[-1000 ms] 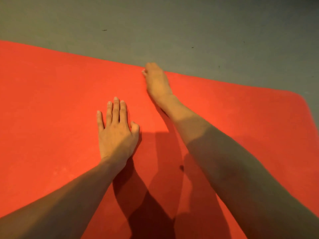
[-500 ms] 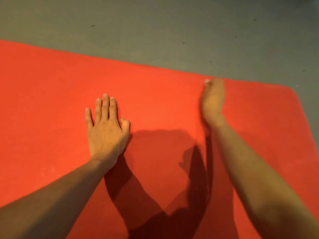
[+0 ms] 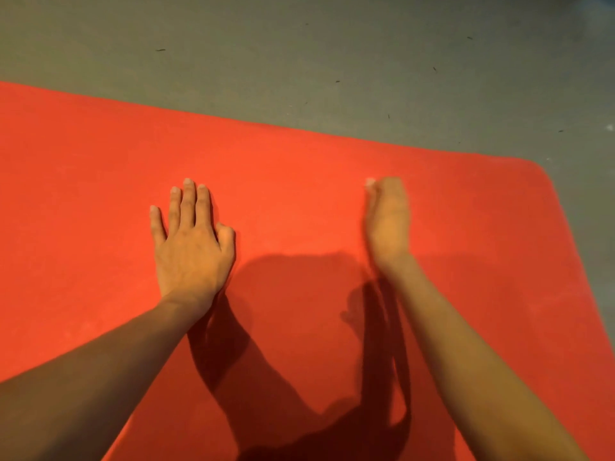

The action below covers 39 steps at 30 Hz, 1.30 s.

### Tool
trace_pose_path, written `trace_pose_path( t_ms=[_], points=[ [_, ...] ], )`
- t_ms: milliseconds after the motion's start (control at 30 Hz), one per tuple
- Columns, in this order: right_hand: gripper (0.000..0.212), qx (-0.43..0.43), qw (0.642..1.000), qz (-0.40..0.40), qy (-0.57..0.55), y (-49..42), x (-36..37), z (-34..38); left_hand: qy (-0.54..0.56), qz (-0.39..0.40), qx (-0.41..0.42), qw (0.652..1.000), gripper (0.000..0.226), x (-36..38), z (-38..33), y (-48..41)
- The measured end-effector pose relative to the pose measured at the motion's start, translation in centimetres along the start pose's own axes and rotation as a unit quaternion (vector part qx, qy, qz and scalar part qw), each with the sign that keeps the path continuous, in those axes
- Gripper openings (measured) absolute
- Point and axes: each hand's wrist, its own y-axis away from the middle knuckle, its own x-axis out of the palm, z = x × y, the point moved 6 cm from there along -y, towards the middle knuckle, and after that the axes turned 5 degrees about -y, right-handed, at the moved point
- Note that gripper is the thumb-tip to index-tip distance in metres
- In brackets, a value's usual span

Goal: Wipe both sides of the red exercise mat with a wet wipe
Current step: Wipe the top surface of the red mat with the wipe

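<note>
The red exercise mat (image 3: 299, 174) lies flat on the floor and fills most of the view, with its far edge and rounded far-right corner showing. My left hand (image 3: 189, 247) rests palm down on the mat left of centre, fingers spread, holding nothing. My right hand (image 3: 387, 221) is on the mat to the right, blurred by motion and short of the far edge. A small white bit of the wet wipe (image 3: 369, 182) pokes out at its fingertips. The hand hides the rest of the wipe.
Grey floor (image 3: 299, 61) with small dark specks lies beyond the mat's far edge and past its right corner. Shadows of both arms fall on the near part of the mat.
My right hand has swept with the wipe from the mat's far edge near the middle over to the right, then a little nearer to me. My left hand has stayed flat on the mat.
</note>
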Motion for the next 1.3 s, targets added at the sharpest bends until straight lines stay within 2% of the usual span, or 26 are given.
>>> trace_pose_path(
  t_ms=[67,133,167,233,300,333,367,433,500,567,600,633,700,733,767,800,867,933,1000,1033,1067,1100,1167,1200,1233,1300],
  points=[
    [0.026,-0.152,0.985,0.067,-0.04,2.9,2.3,5.3,0.003,0.001,0.0,1.0,0.068,0.0,0.0,0.0],
    [0.024,-0.205,0.967,0.142,-0.055,3.4,2.5,5.5,0.004,0.003,0.002,1.0,0.068,0.1,0.0,-0.1],
    [0.019,-0.198,0.97,0.138,-0.034,2.5,1.9,4.0,0.003,0.004,0.002,1.0,0.068,0.1,0.0,-0.1],
    [0.014,-0.058,0.995,0.079,0.009,-0.3,0.0,-0.3,0.002,0.005,0.004,1.0,0.066,0.2,0.0,-0.2],
    [0.015,0.089,0.996,0.02,0.017,-1.7,-1.1,-2.6,-0.001,0.006,0.006,1.0,0.065,0.3,0.1,-0.1],
    [0.009,0.093,0.996,0.014,0.011,-1.4,-0.4,-1.3,-0.001,0.006,0.007,1.0,0.064,0.3,0.2,-0.1],
    [0.004,0.05,0.998,0.021,-0.011,-0.5,0.9,1.1,0.0,0.007,0.01,1.0,0.062,0.4,0.2,-0.1],
    [0.021,-0.137,0.987,0.062,-0.064,3.9,3.8,7.8,0.003,0.006,0.012,1.0,0.06,0.4,0.2,-0.1],
    [0.006,-0.267,0.941,0.167,-0.121,8.2,4.5,12.4,0.011,0.002,0.01,1.0,0.057,0.3,0.2,-0.1],
    [0.007,-0.335,0.902,0.24,-0.13,8.2,4.2,13.3,0.014,0.001,0.011,1.0,0.054,0.3,0.2,-0.2],
    [0.009,-0.327,0.902,0.251,-0.128,6.7,4.4,12.9,0.015,0.001,0.01,1.0,0.054,0.4,0.2,-0.2],
    [0.012,-0.289,0.92,0.231,-0.127,4.5,4.6,12.0,0.017,0.0,0.01,1.0,0.054,0.3,0.2,-0.3],
    [0.017,-0.135,0.973,0.158,-0.104,0.0,5.2,9.3,0.018,-0.003,0.009,1.0,0.054,0.3,0.3,-0.3],
    [0.019,-0.063,0.982,0.14,-0.11,-0.8,5.5,8.7,0.019,-0.005,0.009,1.0,0.054,0.3,0.3,-0.2],
    [0.018,-0.039,0.983,0.133,-0.12,-0.6,5.9,8.9,0.022,-0.008,0.009,1.0,0.053,0.2,0.3,-0.2],
    [0.015,-0.064,0.98,0.132,-0.132,0.3,5.9,10.3,0.028,-0.011,0.01,1.0,0.052,0.2,0.4,-0.3],
    [0.012,-0.19,0.949,0.179,-0.177,4.2,5.1,13.6,0.042,-0.014,0.014,0.999,0.051,0.1,0.3,-0.4],
    [0.015,-0.301,0.885,0.284,-0.216,9.0,3.7,15.7,0.051,-0.018,0.021,0.998,0.05,0.1,0.4,-0.5],
    [0.013,-0.36,0.837,0.352,-0.215,10.9,3.0,15.7,0.059,-0.016,0.026,0.998,0.05,0.0,0.5,-0.5],
    [0.011,-0.378,0.828,0.362,-0.202,10.3,3.2,15.2,0.066,-0.014,0.032,0.997,0.05,-0.1,0.4,-0.4],
    [0.012,-0.377,0.836,0.352,-0.186,8.7,3.7,14.7,0.074,-0.013,0.039,0.996,0.05,-0.2,0.4,-0.4],
    [0.015,-0.348,0.864,0.32,-0.17,6.3,4.6,13.9,0.081,-0.014,0.048,0.995,0.049,-0.3,0.4,-0.4],
    [0.019,-0.2,0.937,0.243,-0.15,1.9,5.8,12.3,0.087,-0.011,0.072,0.994,0.047,-0.3,0.7,-0.2],
    [0.019,-0.111,0.961,0.209,-0.144,1.1,6.2,11.6,0.088,-0.014,0.088,0.992,0.046,-0.2,0.9,-0.1],
    [0.018,-0.059,0.971,0.188,-0.139,1.6,6.5,11.6,0.089,-0.019,0.105,0.99,0.044,-0.2,1.1,0.1],
    [0.015,-0.068,0.966,0.189,-0.162,4.7,6.5,13.6,0.088,-0.019,0.133,0.987,0.044,-0.1,1.3,0.3]
  ],
)
